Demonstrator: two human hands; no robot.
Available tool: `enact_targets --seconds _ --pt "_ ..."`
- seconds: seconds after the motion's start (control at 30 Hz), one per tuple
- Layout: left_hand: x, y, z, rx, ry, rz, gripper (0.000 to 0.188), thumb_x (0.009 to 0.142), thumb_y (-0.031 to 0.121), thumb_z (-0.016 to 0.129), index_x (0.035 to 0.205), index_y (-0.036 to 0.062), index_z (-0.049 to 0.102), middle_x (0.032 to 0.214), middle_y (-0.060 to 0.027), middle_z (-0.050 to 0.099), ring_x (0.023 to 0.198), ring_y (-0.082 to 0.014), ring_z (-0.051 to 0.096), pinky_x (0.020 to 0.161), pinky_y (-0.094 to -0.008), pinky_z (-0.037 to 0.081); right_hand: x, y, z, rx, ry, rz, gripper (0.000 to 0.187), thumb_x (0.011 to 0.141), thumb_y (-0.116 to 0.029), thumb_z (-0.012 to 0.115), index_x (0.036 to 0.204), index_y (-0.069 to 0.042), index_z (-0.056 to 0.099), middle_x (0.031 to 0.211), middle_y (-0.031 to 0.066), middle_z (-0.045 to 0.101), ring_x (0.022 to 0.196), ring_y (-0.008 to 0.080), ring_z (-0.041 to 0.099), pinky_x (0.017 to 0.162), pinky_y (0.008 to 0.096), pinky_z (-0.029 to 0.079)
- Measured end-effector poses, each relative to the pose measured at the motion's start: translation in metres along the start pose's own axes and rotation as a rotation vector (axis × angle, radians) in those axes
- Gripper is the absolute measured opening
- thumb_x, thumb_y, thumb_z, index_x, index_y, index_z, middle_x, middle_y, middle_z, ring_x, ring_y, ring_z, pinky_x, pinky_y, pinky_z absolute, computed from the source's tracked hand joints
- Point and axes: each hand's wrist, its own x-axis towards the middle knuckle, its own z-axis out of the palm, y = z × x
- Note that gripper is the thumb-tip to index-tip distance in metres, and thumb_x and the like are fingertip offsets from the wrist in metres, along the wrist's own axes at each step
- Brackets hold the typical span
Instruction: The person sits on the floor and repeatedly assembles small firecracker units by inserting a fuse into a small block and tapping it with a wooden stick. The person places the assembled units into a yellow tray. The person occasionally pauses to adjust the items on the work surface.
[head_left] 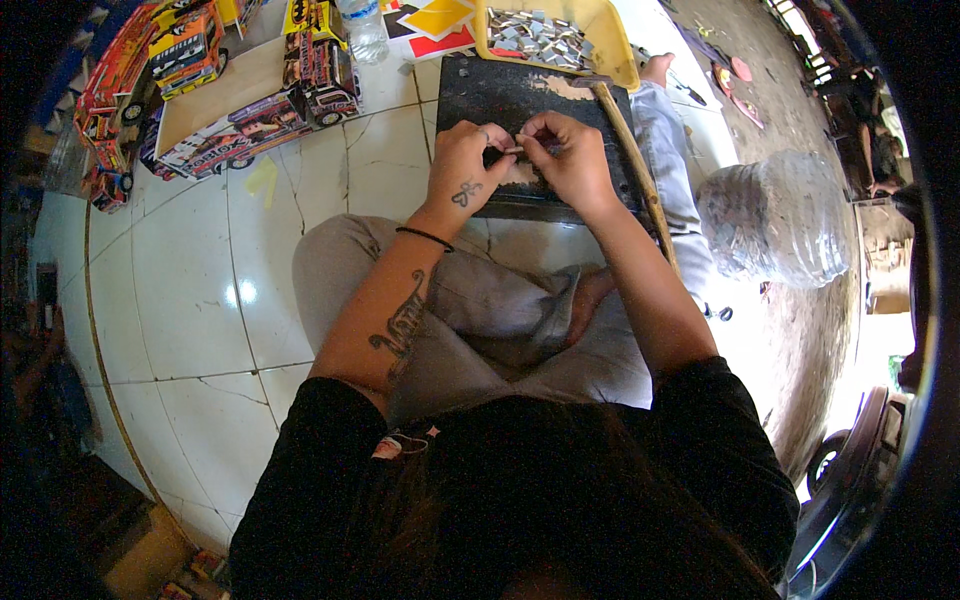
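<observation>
Over a black board (465, 100), my two hands meet fingertip to fingertip. My left hand (466, 160) is closed on a small dark piece (491, 156), mostly hidden by the fingers. In a pinch, my right hand (566, 155) holds a thin, light-coloured stick-like piece (514, 150) against it. Whether the two pieces are joined, I cannot tell. A hammer (625, 140) with a long wooden handle lies along the board's right side, its head near the far edge. The board's surface has pale, worn patches.
Beyond the board stands a yellow tray (620, 60) of small grey and light pieces. Several toy trucks (235, 130) crowd the far left, near a clear plastic bottle (364, 30) and coloured sheets (440, 20). A bulging clear plastic bag (780, 220) sits at the right.
</observation>
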Motion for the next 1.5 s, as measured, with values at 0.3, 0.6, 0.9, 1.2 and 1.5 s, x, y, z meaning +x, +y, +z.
enact_targets --seconds 0.3,0.6,0.9,1.2,1.5 --pt "0.004 0.01 0.003 -0.069 -0.031 -0.038 0.01 0.079 0.009 0.068 0.08 -0.001 0.065 0.08 -0.0142 0.063 0.075 -0.0318 0.062 0.069 -0.038 0.048 -0.013 0.007 -0.031 -0.427 0.135 -0.103 0.041 0.073 -0.019 0.075 0.108 -0.004 0.06 0.105 0.0175 0.061 0.1 0.0328 0.058 0.088 0.0421 0.046" --pt "0.001 0.008 0.006 -0.012 -0.017 0.051 0.01 0.083 0.009 0.065 0.081 -0.0006 0.065 0.078 -0.012 0.063 0.071 -0.0266 0.063 0.065 -0.0332 0.048 -0.095 0.048 -0.098 -0.687 -0.023 0.426 0.045 0.087 -0.006 0.051 0.131 -0.003 0.04 0.121 0.0244 0.052 0.095 0.0408 0.062 0.081 0.0453 0.05" --pt "0.001 0.009 0.007 -0.041 -0.022 0.008 0.009 0.082 0.009 0.065 0.08 0.0003 0.065 0.078 -0.0121 0.062 0.072 -0.0299 0.061 0.067 -0.0362 0.048 -0.145 -0.061 -0.115 -0.162 -0.105 0.288 0.045 0.094 -0.002 0.044 0.139 -0.01 0.041 0.115 0.0238 0.058 0.1 0.0324 0.062 0.083 0.0354 0.048" --pt "0.0 0.005 0.006 0.038 -0.013 0.084 0.009 0.082 0.008 0.066 0.081 -0.0006 0.064 0.079 -0.0122 0.063 0.072 -0.0277 0.063 0.065 -0.034 0.048 -0.144 -0.09 -0.113 -0.326 -0.189 0.315 0.051 0.092 0.002 0.045 0.141 -0.012 0.041 0.115 0.023 0.059 0.107 0.0332 0.06 0.088 0.036 0.047" --pt "-0.001 0.007 0.006 0.031 -0.012 0.075 0.01 0.082 0.009 0.066 0.081 -0.0008 0.065 0.079 -0.0123 0.063 0.071 -0.027 0.063 0.065 -0.0344 0.049 -0.149 -0.078 -0.111 -0.369 -0.127 0.226 0.063 0.085 0.004 0.05 0.142 -0.022 0.039 0.101 0.0202 0.061 0.088 0.037 0.064 0.075 0.0428 0.05"
